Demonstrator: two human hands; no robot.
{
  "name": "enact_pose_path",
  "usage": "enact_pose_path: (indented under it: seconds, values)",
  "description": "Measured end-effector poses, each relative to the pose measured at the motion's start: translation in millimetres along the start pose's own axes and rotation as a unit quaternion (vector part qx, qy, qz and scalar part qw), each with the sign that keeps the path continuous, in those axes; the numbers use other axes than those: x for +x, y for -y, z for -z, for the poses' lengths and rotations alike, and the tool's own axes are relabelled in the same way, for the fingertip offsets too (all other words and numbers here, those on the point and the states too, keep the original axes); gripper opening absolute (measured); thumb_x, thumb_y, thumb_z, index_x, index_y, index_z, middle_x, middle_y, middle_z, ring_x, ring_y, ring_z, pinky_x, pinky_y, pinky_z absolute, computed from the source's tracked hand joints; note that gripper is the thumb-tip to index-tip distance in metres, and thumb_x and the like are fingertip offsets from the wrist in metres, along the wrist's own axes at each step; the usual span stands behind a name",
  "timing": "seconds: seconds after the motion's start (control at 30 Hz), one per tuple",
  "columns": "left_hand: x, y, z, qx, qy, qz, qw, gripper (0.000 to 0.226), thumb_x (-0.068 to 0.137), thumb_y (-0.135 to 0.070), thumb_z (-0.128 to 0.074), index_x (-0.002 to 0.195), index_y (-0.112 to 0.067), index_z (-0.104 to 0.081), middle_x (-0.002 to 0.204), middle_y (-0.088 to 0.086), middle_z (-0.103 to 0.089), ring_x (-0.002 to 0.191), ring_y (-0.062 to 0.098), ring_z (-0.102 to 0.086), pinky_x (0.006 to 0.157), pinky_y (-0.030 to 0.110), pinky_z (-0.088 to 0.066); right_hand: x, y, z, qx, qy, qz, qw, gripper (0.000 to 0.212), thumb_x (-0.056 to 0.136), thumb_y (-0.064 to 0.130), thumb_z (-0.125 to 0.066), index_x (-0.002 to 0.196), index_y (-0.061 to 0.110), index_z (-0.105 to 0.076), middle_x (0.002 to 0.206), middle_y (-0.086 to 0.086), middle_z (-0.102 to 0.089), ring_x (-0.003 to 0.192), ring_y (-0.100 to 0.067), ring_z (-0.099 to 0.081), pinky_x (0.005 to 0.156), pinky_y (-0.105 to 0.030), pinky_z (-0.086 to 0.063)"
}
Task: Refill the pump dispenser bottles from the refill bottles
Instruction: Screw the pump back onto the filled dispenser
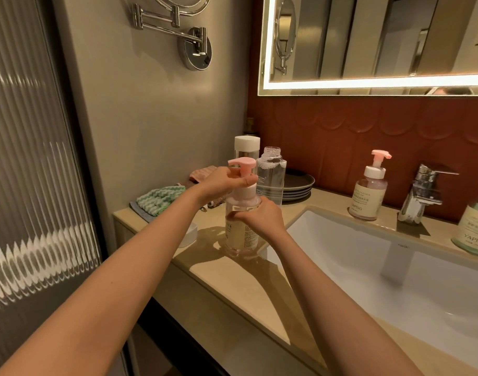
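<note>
A clear pump dispenser bottle (240,234) with a cream label stands on the beige counter (221,272) left of the sink. My left hand (227,183) grips its pink pump head and white collar from the left. My right hand (262,218) wraps around the bottle's body. Just behind stands an uncapped clear refill bottle (271,177) with foam near its neck, and a second clear bottle with a white cap (246,146). A second pink pump dispenser (370,191) stands by the tap. At the right edge is a green-tinted bottle (473,223).
A white sink basin (368,256) fills the right side, with a chrome tap (425,191) behind it. Stacked dark plates (300,183) sit behind the refill bottle. Folded cloths (162,199) lie at the counter's left end, near a white lid (190,234). A ribbed glass door (29,172) stands left.
</note>
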State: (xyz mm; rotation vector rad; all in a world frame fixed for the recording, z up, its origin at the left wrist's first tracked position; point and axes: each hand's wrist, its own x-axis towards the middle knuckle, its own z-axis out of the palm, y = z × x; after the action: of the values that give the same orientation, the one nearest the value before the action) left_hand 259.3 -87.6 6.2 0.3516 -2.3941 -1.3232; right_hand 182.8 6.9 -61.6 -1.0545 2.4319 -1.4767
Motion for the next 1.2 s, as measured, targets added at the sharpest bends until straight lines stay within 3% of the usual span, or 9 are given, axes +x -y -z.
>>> enact_pose_path:
  seconds: [0.1, 0.3, 0.5, 0.67, 0.77, 0.83, 0.93, 1.1, 1.2]
  values:
    - [3, 2, 4, 0.007, -0.006, -0.011, 1.000, 0.041, 0.086, -0.027, -0.064, 0.122, -0.008, -0.060, 0.125, 0.005, -0.058, 0.115, 0.018, -0.050, 0.094, 0.032, -0.040, 1, 0, 0, -0.003, 0.000, -0.001, 1.000, 0.067, 0.068, 0.041, -0.079, 0.124, 0.013, -0.055, 0.118, -0.003, -0.063, 0.106, -0.020, -0.058, 0.078, -0.027, -0.046]
    - [0, -3, 13, 0.034, 0.005, -0.014, 0.999, 0.037, 0.091, -0.001, -0.052, 0.128, -0.003, -0.052, 0.124, 0.010, -0.057, 0.109, 0.015, -0.050, 0.093, 0.027, -0.039, 1, -1, 0, 0.002, 0.000, -0.002, 1.000, 0.066, 0.068, 0.039, -0.079, 0.124, 0.012, -0.055, 0.118, -0.003, -0.062, 0.105, -0.019, -0.057, 0.074, -0.025, -0.043]
    - [-2, 8, 6, 0.040, -0.014, -0.015, 0.999, 0.048, 0.082, -0.028, -0.067, 0.125, -0.010, -0.057, 0.127, 0.006, -0.057, 0.118, 0.020, -0.051, 0.098, 0.033, -0.041, 3, -2, -1, -0.007, 0.008, 0.001, 1.000, 0.068, 0.068, 0.041, -0.078, 0.125, 0.014, -0.053, 0.119, -0.002, -0.063, 0.106, -0.020, -0.057, 0.077, -0.026, -0.045]
    - [-2, 2, 14, 0.051, 0.009, -0.033, 0.998, 0.045, 0.088, -0.009, -0.061, 0.132, -0.007, -0.050, 0.129, 0.007, -0.055, 0.116, 0.017, -0.050, 0.095, 0.027, -0.039, 4, -3, -1, -0.002, 0.004, -0.003, 1.000, 0.067, 0.067, 0.040, -0.079, 0.124, 0.014, -0.055, 0.117, -0.002, -0.063, 0.105, -0.020, -0.058, 0.076, -0.025, -0.045]
    - [-4, -1, 10, 0.042, 0.041, -0.015, 0.998, 0.040, 0.091, -0.015, -0.056, 0.130, -0.007, -0.051, 0.119, 0.003, -0.055, 0.108, 0.013, -0.049, 0.096, 0.028, -0.039, 4, -3, -1, -0.005, 0.004, 0.000, 1.000, 0.066, 0.067, 0.041, -0.079, 0.123, 0.014, -0.056, 0.116, -0.002, -0.064, 0.106, -0.020, -0.058, 0.077, -0.026, -0.045]
    - [-3, 1, 6, 0.060, 0.021, -0.018, 0.998, 0.041, 0.088, -0.022, -0.061, 0.126, -0.009, -0.055, 0.116, 0.001, -0.055, 0.105, 0.012, -0.049, 0.092, 0.027, -0.040, 5, -3, -1, -0.017, 0.010, 0.010, 1.000, 0.062, 0.069, 0.042, -0.078, 0.121, 0.015, -0.058, 0.115, -0.001, -0.065, 0.106, -0.020, -0.059, 0.076, -0.026, -0.045]
    - [-1, 4, 9, 0.070, -0.001, -0.033, 0.997, 0.043, 0.083, -0.019, -0.068, 0.124, -0.009, -0.058, 0.122, 0.005, -0.059, 0.109, 0.014, -0.053, 0.092, 0.029, -0.042, 4, -2, -1, -0.014, 0.007, 0.002, 1.000, 0.063, 0.067, 0.042, -0.078, 0.121, 0.015, -0.057, 0.114, -0.002, -0.065, 0.102, -0.019, -0.059, 0.075, -0.026, -0.046]
    - [0, -1, 15, 0.092, 0.036, -0.032, 0.995, 0.047, 0.087, -0.004, -0.060, 0.133, -0.006, -0.048, 0.135, 0.009, -0.052, 0.124, 0.022, -0.048, 0.107, 0.037, -0.036, 5, 0, 2, -0.007, 0.012, -0.005, 1.000, 0.061, 0.067, 0.039, -0.079, 0.119, 0.015, -0.059, 0.114, -0.002, -0.065, 0.101, -0.019, -0.059, 0.078, -0.029, -0.049]
    - [0, 0, 13, 0.062, 0.064, -0.017, 0.996, 0.049, 0.089, -0.012, -0.058, 0.136, -0.009, -0.043, 0.137, 0.008, -0.048, 0.124, 0.021, -0.046, 0.106, 0.036, -0.037, 4, 0, 2, -0.007, 0.011, 0.001, 1.000, 0.061, 0.068, 0.039, -0.079, 0.120, 0.015, -0.059, 0.116, -0.002, -0.065, 0.105, -0.020, -0.059, 0.082, -0.031, -0.049]
